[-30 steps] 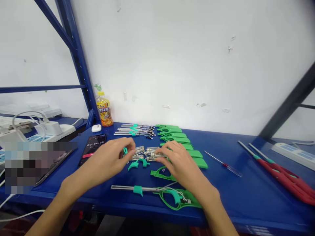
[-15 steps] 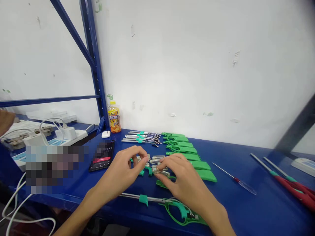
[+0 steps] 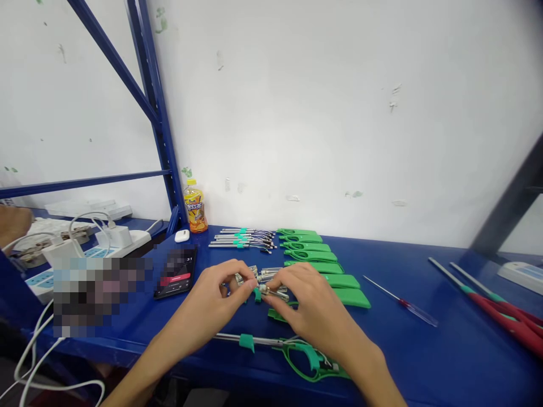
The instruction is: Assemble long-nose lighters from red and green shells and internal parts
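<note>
My left hand (image 3: 218, 302) and my right hand (image 3: 311, 308) meet over a small heap of clear metal-tipped parts (image 3: 265, 276) on the blue bench (image 3: 424, 356). Each hand's fingers are curled in a pinch. The right fingertips grip one small clear part (image 3: 274, 293), and the left fingertips touch a teal clip (image 3: 257, 294) beside it. In front of my hands lies a half-built green long-nosed lighter (image 3: 292, 351) with a metal tube and a teal trigger. Behind the heap sit a row of green handle shells (image 3: 316, 257) and several metal tubes with wires (image 3: 241, 237).
A phone (image 3: 176, 271) lies left of my hands, with a white earbud case (image 3: 182, 236) and an orange drink bottle (image 3: 195, 206) behind it. A screwdriver (image 3: 403, 302) and red lighters (image 3: 504, 316) lie to the right. Power strips and cables (image 3: 76, 240) fill the left shelf.
The view has shifted left and up. My hands have drawn closer together over the heap, and the right fingers have closed on a small clear part.
</note>
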The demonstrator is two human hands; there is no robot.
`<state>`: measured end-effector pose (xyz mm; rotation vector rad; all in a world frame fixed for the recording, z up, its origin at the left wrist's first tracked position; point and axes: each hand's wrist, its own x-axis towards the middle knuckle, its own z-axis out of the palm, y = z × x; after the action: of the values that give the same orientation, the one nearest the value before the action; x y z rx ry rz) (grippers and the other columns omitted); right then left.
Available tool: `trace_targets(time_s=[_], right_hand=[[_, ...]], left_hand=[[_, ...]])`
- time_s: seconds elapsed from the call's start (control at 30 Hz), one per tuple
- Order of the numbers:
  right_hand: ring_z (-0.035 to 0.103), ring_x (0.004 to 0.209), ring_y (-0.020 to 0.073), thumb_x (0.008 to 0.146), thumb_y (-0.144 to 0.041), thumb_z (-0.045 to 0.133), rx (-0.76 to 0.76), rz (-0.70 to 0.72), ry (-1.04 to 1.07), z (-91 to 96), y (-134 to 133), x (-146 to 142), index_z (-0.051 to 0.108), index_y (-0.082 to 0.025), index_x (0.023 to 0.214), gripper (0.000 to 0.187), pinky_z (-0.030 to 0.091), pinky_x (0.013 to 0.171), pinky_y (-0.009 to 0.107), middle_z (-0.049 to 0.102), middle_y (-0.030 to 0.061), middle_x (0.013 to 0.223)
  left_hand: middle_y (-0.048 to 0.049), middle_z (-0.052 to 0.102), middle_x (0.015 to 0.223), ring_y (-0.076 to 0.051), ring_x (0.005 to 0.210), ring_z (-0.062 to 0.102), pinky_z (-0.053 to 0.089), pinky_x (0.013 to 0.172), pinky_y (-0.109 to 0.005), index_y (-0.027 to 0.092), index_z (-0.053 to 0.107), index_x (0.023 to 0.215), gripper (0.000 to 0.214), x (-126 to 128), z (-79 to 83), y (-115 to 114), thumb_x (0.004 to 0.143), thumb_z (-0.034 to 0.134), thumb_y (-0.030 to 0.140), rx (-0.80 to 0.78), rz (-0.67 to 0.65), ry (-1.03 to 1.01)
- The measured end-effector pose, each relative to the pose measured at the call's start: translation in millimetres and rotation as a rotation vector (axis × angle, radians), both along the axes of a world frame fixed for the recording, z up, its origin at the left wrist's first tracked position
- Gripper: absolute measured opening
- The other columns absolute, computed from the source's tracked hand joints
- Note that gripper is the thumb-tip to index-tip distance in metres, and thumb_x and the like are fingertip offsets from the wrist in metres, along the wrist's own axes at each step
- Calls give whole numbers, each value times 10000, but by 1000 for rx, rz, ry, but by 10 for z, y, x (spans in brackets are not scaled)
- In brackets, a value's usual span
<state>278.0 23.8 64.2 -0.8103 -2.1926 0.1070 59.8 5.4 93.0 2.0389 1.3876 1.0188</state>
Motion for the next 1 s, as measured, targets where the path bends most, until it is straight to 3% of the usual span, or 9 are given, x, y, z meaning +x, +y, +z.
trace_targets(time_s=[0.17, 0.6, 0.8, 1.0], right_hand=[[684, 946, 228, 988, -189, 758, -23, -1, 9, 5, -13, 35, 648, -243, 953, 128, 464, 879, 361, 760, -11, 957], [674, 954, 216, 978, -171, 762, -41, 33, 48, -3, -25, -12, 648, -246, 974, 137, 453, 873, 355, 754, -21, 984], [674, 927, 221, 990, -175, 748, -14, 14, 41, -8, -8, -21, 657, -242, 992, 113, 451, 851, 351, 753, -10, 968], [677, 912, 225, 1002, -163, 721, 49, -13, 34, -13, 7, -11, 660, -226, 975, 92, 448, 849, 356, 748, 3, 934]], left_hand=[[49, 462, 657, -147, 594, 386, 287, 548, -274, 209, 729, 870, 336, -20, -7, 20, 957, 620, 514, -87, -23, -23], [66, 414, 640, -137, 601, 324, 234, 557, -276, 194, 693, 829, 312, -6, 28, -14, 951, 610, 469, -65, -6, -91], [83, 375, 631, -128, 573, 315, 230, 536, -265, 199, 653, 835, 328, 27, -10, 20, 971, 602, 493, -115, -67, -150], [82, 392, 615, -135, 569, 359, 259, 540, -259, 208, 641, 846, 311, 57, -81, -24, 1028, 559, 446, 37, 11, -4]])
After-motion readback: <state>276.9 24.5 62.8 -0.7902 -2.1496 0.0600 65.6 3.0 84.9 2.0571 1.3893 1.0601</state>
